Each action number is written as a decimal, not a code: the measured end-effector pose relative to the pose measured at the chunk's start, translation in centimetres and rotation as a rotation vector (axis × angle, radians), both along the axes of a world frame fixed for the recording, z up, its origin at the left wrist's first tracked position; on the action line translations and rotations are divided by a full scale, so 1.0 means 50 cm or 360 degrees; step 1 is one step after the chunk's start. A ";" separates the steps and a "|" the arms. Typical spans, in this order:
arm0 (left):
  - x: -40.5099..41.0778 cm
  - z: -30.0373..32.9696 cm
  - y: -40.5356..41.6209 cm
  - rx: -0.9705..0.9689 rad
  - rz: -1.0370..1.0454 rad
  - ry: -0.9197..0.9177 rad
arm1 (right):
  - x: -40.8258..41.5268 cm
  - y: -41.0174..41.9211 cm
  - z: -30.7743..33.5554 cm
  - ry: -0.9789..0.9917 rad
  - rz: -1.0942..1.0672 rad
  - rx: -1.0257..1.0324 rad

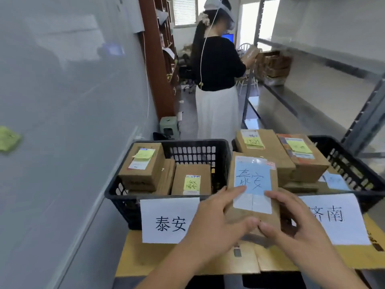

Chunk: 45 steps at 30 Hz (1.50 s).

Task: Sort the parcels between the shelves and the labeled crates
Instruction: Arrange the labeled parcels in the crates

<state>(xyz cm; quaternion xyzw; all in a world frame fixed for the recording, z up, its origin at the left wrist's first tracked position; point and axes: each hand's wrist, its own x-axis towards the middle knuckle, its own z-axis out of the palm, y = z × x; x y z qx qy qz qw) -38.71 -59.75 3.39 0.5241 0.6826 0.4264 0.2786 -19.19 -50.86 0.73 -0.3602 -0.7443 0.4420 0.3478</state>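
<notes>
Both hands gripped one cardboard parcel (253,184) in the lower centre of the frame. The left hand (216,222) curled round its left edge, thumb at the near corner and fingertips on the white label. The right hand (291,222) clasped the right edge, fingers lying over the label's lower right corner. The parcel carried a blue note (252,179) with handwritten characters and was held up in front of the gap between two black crates.

The left crate (133,197), at centre left, bore a white sign (166,220) reading 泰安 and held several brown boxes, two with yellow notes. The right crate (354,165), at centre right, bore a white sign (341,217) partly hidden by the right hand, with 济南 readable, and was piled with boxes above its rim. Both crates stood on flattened yellow cardboard (145,255) across the bottom of the frame.

Grey metal shelves (325,59) ran along the right side, with stacked boxes (273,65) on one level in the upper middle. Another person (216,80) in a black top and white skirt stood beside them at top centre, holding a box.
</notes>
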 end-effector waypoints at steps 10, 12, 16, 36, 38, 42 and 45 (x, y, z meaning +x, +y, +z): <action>-0.223 -0.016 -0.009 0.0069 0.0383 -0.0291 | -0.266 0.059 0.023 -0.0137 0.0306 0.0018; -0.263 -0.027 0.003 0.0056 0.0503 -0.0318 | -0.305 0.084 0.022 -0.0119 0.0358 0.0016; -0.331 -0.055 0.029 -0.0001 0.0685 -0.0409 | -0.386 0.133 0.021 -0.0075 0.0496 -0.0105; -0.512 -0.250 0.350 -0.0745 0.0292 0.0346 | -0.619 0.450 -0.215 -0.0966 0.0815 -0.0293; -0.529 -0.272 0.366 -0.0787 0.0225 0.0391 | -0.632 0.453 -0.232 -0.0992 0.0820 -0.0287; -0.547 -0.300 0.386 -0.0801 0.0107 0.0425 | -0.639 0.454 -0.255 -0.0952 0.0731 -0.0335; -0.545 -0.305 0.386 -0.0822 0.0046 0.0541 | -0.627 0.446 -0.248 -0.0901 0.0599 -0.0343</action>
